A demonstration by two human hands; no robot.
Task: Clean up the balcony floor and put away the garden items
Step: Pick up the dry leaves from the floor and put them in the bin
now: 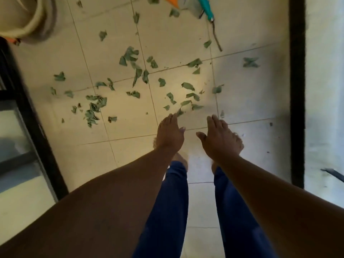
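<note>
Tiled balcony floor [186, 34] strewn with leaves [130, 56], left hand [170, 133] and right hand [219, 138] flat, empty, fingers forward

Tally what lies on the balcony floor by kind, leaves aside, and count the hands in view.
Hands: 2, left hand and right hand, both empty
Teal-handled tool: 1
Twig: 1
Pale pot: 1
Total: 5

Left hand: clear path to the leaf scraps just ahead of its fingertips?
Probably yes. The left hand is open, holding nothing, fingers pointing at the nearest leaf scraps on the tiled floor. Nothing lies between them; whether it touches them yet is unclear.
</note>
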